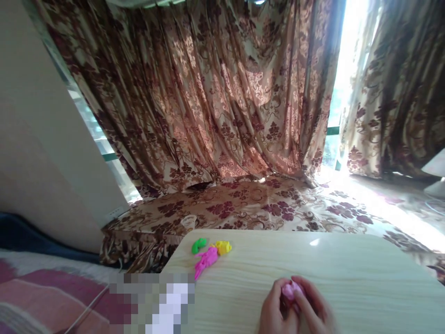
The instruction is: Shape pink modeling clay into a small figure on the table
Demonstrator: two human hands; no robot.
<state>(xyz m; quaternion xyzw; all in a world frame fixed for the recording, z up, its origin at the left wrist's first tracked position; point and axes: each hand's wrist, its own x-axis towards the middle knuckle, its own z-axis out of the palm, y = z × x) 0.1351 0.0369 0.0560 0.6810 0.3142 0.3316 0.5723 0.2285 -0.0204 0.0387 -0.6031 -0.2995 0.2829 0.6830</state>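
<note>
Both my hands meet at the near edge of a pale wooden table (347,273). My left hand (273,311) and my right hand (314,308) are closed together around a small pink lump of clay (291,290), which shows between the fingertips. Further left on the table lie three other clay pieces: a green piece (199,245), a yellow piece (223,247) and a magenta piece (206,260), all touching or nearly touching each other.
Brown floral curtains (208,102) hang behind, with matching floral cloth (264,204) spread below them beyond the table. A beige wall panel (45,139) stands at left. A striped pink blanket (45,292) and a white cable (86,311) lie at lower left. Bright window light enters at right.
</note>
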